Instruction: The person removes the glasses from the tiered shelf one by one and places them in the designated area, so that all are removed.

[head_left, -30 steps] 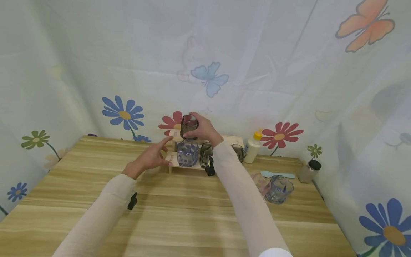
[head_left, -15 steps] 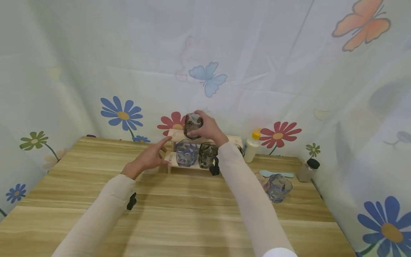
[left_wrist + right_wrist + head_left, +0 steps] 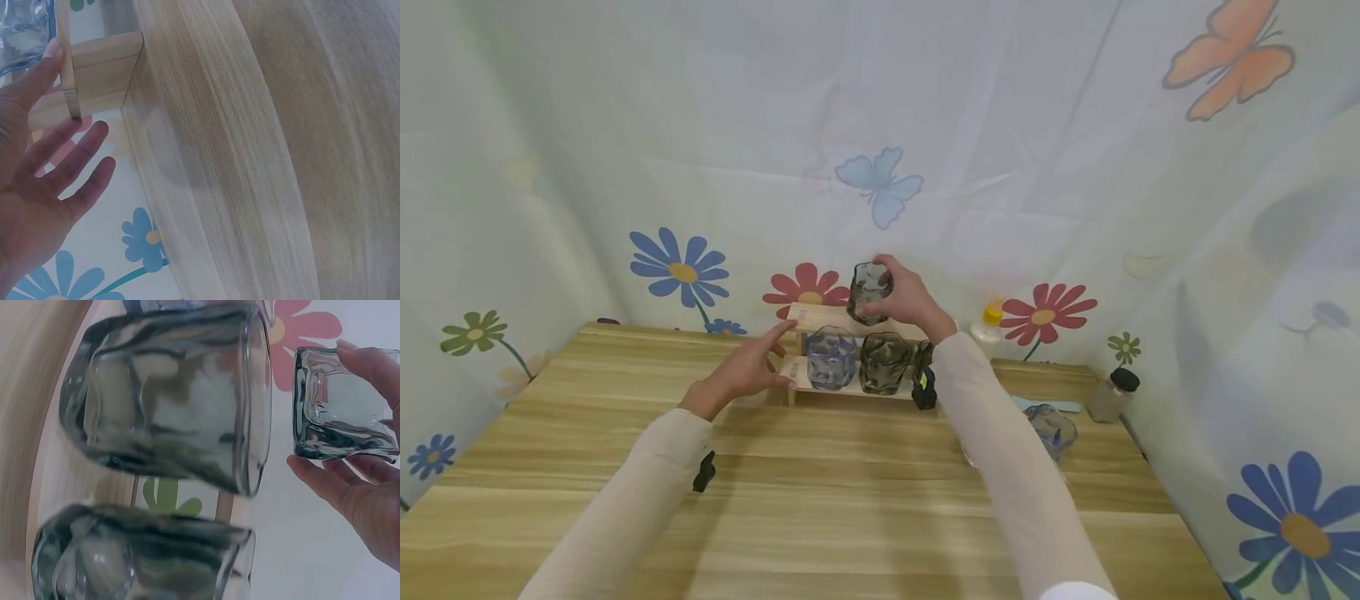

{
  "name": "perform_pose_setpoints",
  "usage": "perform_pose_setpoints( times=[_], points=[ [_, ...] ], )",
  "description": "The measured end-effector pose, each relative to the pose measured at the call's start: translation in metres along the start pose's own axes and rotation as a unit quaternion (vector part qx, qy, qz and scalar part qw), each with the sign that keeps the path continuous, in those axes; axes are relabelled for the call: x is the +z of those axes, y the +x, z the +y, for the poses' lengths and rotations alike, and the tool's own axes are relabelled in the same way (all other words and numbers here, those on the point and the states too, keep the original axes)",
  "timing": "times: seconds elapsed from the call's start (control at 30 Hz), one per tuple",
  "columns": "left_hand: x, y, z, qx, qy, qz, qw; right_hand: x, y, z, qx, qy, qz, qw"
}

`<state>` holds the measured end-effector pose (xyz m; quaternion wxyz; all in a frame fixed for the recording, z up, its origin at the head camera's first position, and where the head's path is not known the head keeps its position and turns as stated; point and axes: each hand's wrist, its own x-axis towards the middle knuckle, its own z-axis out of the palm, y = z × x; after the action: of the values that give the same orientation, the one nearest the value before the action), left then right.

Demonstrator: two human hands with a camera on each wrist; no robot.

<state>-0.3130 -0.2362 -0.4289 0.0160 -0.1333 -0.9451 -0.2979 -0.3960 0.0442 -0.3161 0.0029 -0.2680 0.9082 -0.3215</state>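
My right hand [image 3: 910, 296] holds a smoky grey glass cup [image 3: 871, 292] by its sides, over the upper tier of a small two-tier wooden rack [image 3: 808, 318]. In the right wrist view, thumb and fingers lie on opposite sides of that cup [image 3: 340, 406]. My left hand [image 3: 741, 371] is at the rack's left end, fingers spread, index fingertip by the upper tier and thumb by the lower one. In the left wrist view, the thumb tip touches the board [image 3: 67, 75]. On the lower tier stand a bluish glass cup [image 3: 831, 360], a grey one [image 3: 883, 364] and another grey one, partly hidden by my right wrist.
To the right on the wooden table [image 3: 820, 500] are a clear bluish glass cup [image 3: 1054, 429], a light-blue spoon-like utensil [image 3: 1060, 406] and a black-lidded jar [image 3: 1114, 396]. A yellow-topped bottle [image 3: 987, 329] stands behind my right forearm. A printed curtain [image 3: 760, 167] hangs behind the table.
My right hand has moved rightward along the upper tier with the grey cup, uncovering the grey cup below. My left hand stays at the rack's end. The view has shifted slightly.
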Motion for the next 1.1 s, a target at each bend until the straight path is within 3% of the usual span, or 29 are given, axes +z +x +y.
perform_pose_setpoints(
  times=[0.47, 1.1],
  points=[
    [-0.002, -0.003, 0.000, -0.014, 0.003, -0.006, 0.9999, -0.021, -0.025, 0.012, -0.001, -0.015, 0.001, 0.9999],
    [0.000, -0.001, -0.002, -0.010, -0.004, -0.005, 0.9999, -0.054, -0.063, 0.029, -0.013, -0.018, 0.011, 0.9997]
  ],
)
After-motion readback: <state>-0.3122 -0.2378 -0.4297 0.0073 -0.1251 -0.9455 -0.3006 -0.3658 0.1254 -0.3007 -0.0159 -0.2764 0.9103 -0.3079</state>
